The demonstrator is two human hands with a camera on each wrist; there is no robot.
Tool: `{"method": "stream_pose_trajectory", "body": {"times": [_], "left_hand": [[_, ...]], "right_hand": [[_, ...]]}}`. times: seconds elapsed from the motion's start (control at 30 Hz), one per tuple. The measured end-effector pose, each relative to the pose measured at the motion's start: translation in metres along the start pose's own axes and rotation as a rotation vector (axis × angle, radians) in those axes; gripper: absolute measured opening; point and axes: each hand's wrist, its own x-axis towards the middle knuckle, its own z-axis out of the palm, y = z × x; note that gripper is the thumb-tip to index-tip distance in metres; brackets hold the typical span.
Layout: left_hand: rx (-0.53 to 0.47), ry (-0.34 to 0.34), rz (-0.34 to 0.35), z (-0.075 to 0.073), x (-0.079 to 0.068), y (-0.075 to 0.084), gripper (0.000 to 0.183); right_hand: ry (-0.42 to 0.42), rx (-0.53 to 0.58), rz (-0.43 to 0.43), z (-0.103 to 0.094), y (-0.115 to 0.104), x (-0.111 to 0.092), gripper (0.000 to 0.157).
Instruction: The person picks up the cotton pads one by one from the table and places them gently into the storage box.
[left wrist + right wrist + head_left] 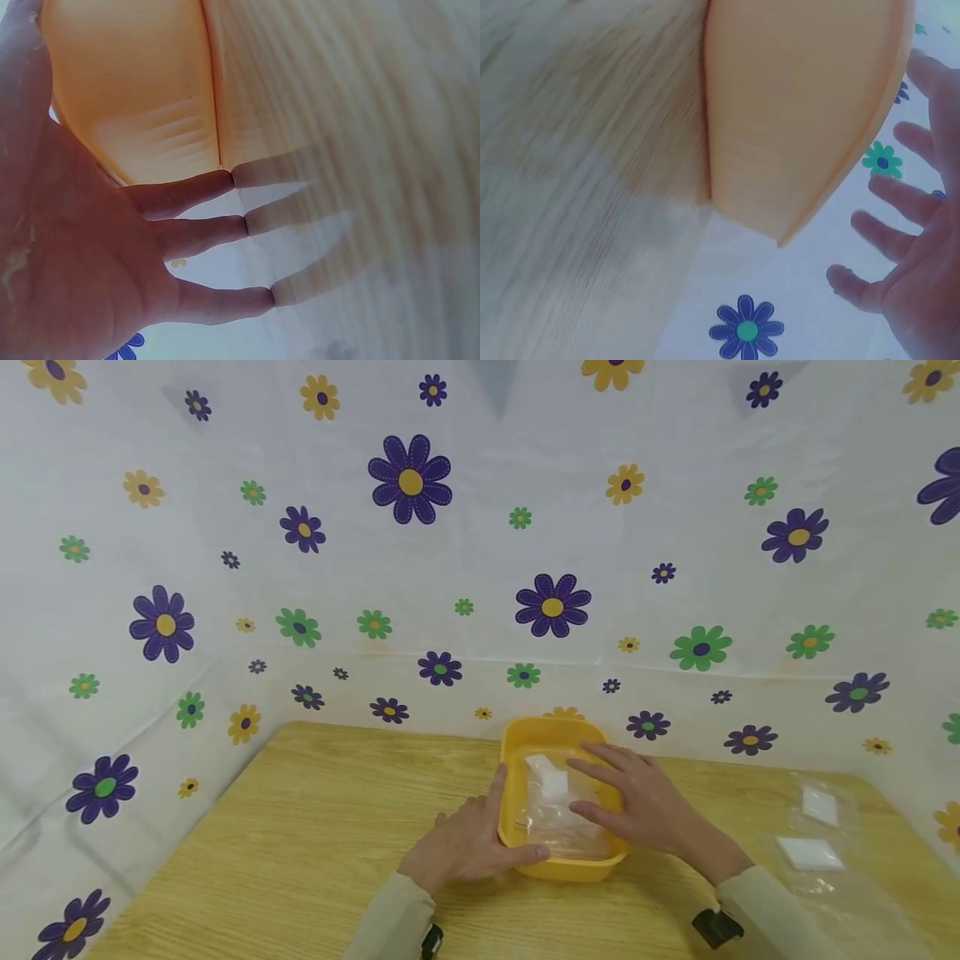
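Note:
A yellow plastic basin (pixel 576 870) sits on the wooden table, with clear plastic bags (pixel 570 831) inside it and a white piece (pixel 553 783) showing among them. My left hand (pixel 468 845) is at the basin's left side, its thumb by the near rim and its forefinger along the left rim. In the left wrist view its other fingers (pixel 202 236) are straight, their tips at the tabletop beside the basin wall (pixel 135 75). Over the basin's right rim is my right hand (pixel 648 802), fingers spread above the bags. The right wrist view shows those fingers (pixel 904 199) apart, beyond the rim.
Clear bags with white squares, one farther back (pixel 820 807) and one nearer (pixel 810 854), lie at the table's right side. A white flower-print sheet (pixel 480 568) hangs behind the table and along its sides. The basin stands near the table's back edge.

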Motion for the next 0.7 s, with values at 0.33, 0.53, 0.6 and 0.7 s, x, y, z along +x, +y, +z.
{"method": "stream_pose_trajectory", "body": {"times": [0.33,0.53,0.6,0.7], "left_hand": [[-0.026,0.009,0.022,0.000,0.000,-0.002,0.125],[-0.038,0.008,0.015,0.001,0.000,-0.001,0.125],[-0.045,0.006,0.014,0.001,0.001,-0.001,0.125],[-0.041,0.005,0.010,0.001,0.001,-0.001,0.126]], "right_hand": [[-0.018,-0.195,0.067,-0.005,0.006,-0.016,0.074],[-0.040,-0.233,0.112,-0.009,0.008,-0.026,0.078],[-0.037,-0.245,0.119,-0.011,0.010,-0.030,0.079],[-0.030,-0.259,0.127,-0.014,0.012,-0.036,0.080]]}}
